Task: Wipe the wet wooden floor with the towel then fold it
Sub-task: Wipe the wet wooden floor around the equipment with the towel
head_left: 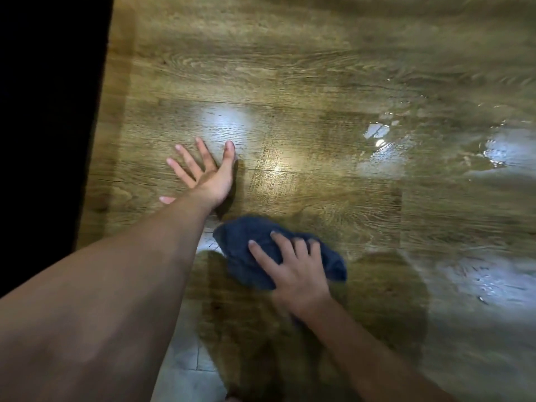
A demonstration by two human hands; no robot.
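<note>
While the floor (319, 82) was wet on the right, the right hand (293, 268) pressed the towel (246, 250) down on it.

In the head view, there was one towel, dark blue and bunched, which lay on the floor near the person, just below the left hand (207, 175). The right hand's fingers were curled over its top and gripped the cloth. The left hand was flat on the dry wood, its fingers spread and straight, and it held nothing. Two hands were visible, and several shiny puddles (377, 132) stood well apart from the towel, to the right. The towel looked soft and light, probably heavier once soaked. It would crumple under the palm, so for folding it seemed better to take it by two corners.
</note>
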